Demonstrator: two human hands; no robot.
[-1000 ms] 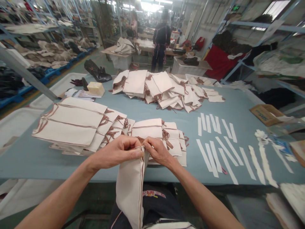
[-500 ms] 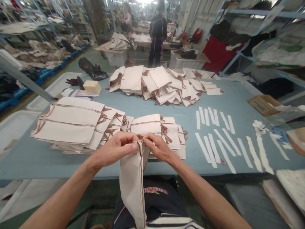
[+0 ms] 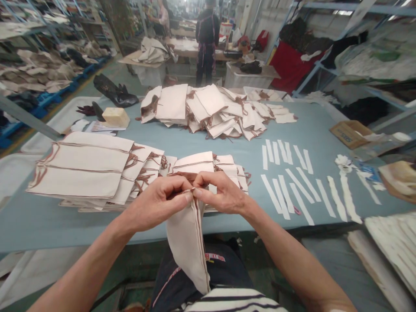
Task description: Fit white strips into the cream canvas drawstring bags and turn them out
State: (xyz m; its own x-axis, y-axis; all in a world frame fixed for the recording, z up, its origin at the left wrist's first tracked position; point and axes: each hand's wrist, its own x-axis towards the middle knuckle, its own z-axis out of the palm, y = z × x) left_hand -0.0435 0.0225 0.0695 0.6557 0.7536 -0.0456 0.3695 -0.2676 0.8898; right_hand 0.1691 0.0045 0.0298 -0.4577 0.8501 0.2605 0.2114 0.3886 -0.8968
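Between my hands, at the table's near edge, a cream fabric piece [image 3: 186, 240] with brown-trimmed seams hangs down over my lap. My left hand [image 3: 162, 201] pinches its upper edge between thumb and fingers. Right beside it, my right hand [image 3: 221, 190] pinches the same edge, the two thumb tips almost touching. Brown trim shows just behind the fingers. Beyond my hands lies a small stack of similar cream pieces [image 3: 193, 162], partly hidden by them. To the left is a larger stack of flat cream pieces [image 3: 84, 167] with brown edging and loose brown ends.
A loose heap of cream pieces [image 3: 208, 108] covers the back of the blue-green table [image 3: 227, 234]. White strips [image 3: 286, 195] lie in rows at right, near a cardboard box [image 3: 349, 133]. A yellowish block [image 3: 115, 118] sits back left. A person [image 3: 207, 43] stands beyond.
My right hand has turned so its thumb now presses the front of the seam beside my left thumb. The fabric's lower end has swung right and up. The view has shifted slightly.
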